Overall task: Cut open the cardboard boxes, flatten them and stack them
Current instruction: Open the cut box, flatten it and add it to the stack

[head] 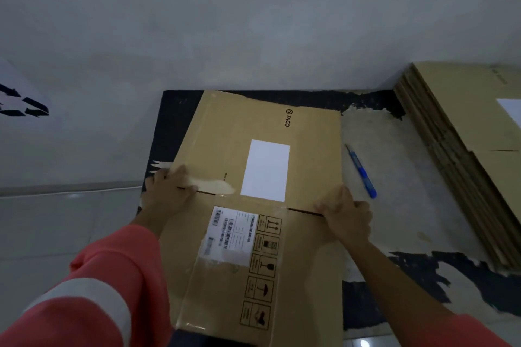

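A flattened brown cardboard box with a white label, a shipping sticker and handling symbols lies on the dark mat in front of me. My left hand grips its left edge, thumb lying on top near the flap slit. My right hand grips the right edge at the matching slit, fingers curled over the cardboard. A blue utility knife lies on the worn mat just right of the box, touched by neither hand. A stack of flattened boxes sits at the right.
The dark mat, worn pale in patches, lies on a tiled floor against a grey wall. A white sheet with black arrows shows at the far left edge.
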